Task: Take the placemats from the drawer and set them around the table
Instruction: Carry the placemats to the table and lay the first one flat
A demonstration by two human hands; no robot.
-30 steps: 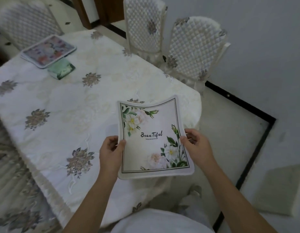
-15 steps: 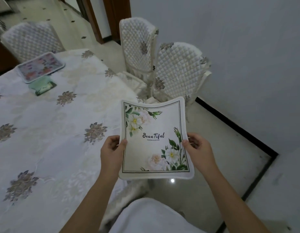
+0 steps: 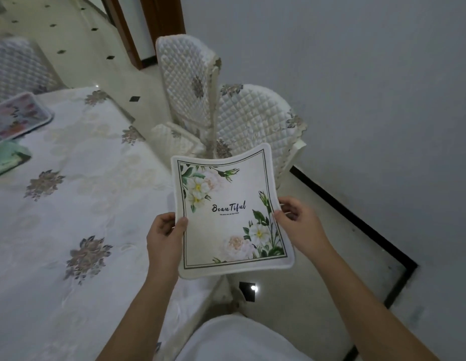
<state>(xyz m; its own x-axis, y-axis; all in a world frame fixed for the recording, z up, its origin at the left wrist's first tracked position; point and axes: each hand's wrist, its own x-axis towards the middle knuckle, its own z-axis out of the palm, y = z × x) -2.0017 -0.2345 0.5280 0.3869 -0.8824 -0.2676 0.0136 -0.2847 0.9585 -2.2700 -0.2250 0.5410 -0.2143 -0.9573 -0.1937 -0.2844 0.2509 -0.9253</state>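
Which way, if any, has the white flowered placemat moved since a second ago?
Yes. The white flowered placemat moved right, off the cloth-covered table toward the white quilted chair.

dim, cool, even light with only soft shadows; one small bright glare spot on the glossy floor (image 3: 278,303) nearby; far left corner blurs, straight edges bend outward.

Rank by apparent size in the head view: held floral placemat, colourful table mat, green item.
1. held floral placemat
2. colourful table mat
3. green item
Last two are farther and cropped; true sizes unsure.
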